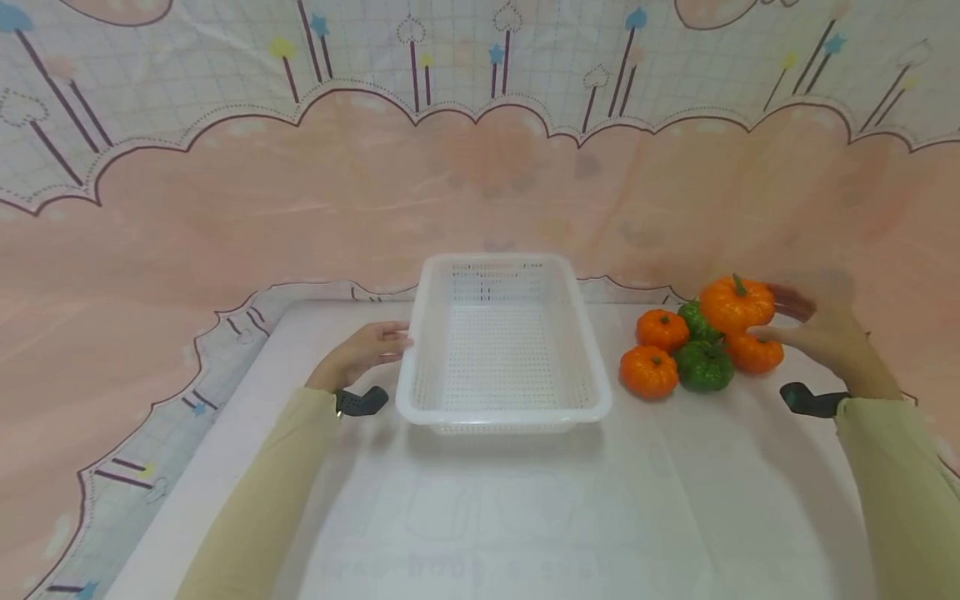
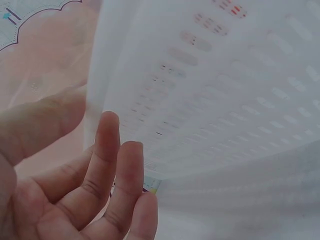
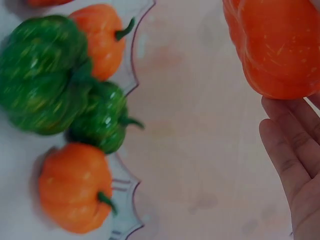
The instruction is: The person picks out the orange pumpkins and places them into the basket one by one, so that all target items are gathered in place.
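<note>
The right hand (image 1: 825, 329) holds an orange pumpkin (image 1: 731, 310) between thumb and fingers, above the right part of the tabletop (image 1: 487, 517). The hold is at the pumpkin's side, leaving the stem (image 1: 739, 286) free and pointing upward; presumably the rounded body offers better purchase than the thin stem. Near it are three other orange pumpkins (image 1: 649, 372) and two green pumpkins (image 1: 703, 367), grouped closely, apparently for convenient reach. The white basket (image 1: 502, 416) sits open side up between the hands, seemingly accessible to both. The left hand (image 1: 360, 354) is relaxed, fingers extended at the basket's left side, apparently steadying it; contact pressure cannot be determined.
</note>
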`<state>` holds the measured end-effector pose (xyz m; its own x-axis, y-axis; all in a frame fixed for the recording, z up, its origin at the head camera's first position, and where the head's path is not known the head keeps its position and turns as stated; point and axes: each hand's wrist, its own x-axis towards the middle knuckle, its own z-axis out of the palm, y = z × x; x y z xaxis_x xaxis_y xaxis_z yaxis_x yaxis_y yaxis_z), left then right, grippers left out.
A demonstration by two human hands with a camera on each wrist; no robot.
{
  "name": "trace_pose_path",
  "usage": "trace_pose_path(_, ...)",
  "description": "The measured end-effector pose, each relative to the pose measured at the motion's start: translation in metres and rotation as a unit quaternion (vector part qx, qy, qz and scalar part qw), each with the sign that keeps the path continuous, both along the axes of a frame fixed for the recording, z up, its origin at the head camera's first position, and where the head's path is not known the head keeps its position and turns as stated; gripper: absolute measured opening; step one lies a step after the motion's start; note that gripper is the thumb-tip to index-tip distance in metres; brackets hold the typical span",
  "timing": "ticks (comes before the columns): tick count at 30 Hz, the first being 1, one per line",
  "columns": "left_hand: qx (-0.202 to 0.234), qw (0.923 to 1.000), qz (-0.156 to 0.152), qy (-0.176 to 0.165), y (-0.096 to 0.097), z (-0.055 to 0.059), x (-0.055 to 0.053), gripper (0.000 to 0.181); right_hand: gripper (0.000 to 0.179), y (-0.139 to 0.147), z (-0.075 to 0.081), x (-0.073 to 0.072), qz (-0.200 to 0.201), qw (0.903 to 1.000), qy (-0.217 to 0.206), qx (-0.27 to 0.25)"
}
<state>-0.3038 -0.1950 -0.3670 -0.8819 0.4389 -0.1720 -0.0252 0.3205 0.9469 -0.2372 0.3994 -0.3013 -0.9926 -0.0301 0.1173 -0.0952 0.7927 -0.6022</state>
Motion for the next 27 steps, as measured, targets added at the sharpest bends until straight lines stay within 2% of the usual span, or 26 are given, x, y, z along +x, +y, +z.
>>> trace_pose_path(9, 0.006, 1.0000, 0.007, -0.003, 0.000, -0.002, 0.001, 0.054, 0.079, -0.029, 0.019, -0.020, 0.030, 0.9995, -0.003, -0.006)
trace_pose_path(15, 0.008, 0.9997, 0.018, -0.012, 0.003, -0.003, 0.002, 0.057, 0.076, -0.048, 0.030, -0.030, 0.049, 0.9983, 0.033, 0.006)
trace_pose_path(22, 0.012, 0.9996, 0.020, -0.017, 0.004, -0.007, 0.002, 0.058, 0.082, -0.072, 0.042, -0.039, 0.066, 0.9978, -0.001, -0.010)
trace_pose_path(27, 0.009, 0.9994, 0.027, -0.019, 0.004, -0.008, 0.002, 0.060, 0.080, -0.087, 0.049, -0.045, 0.093, 0.9955, 0.003, -0.019)
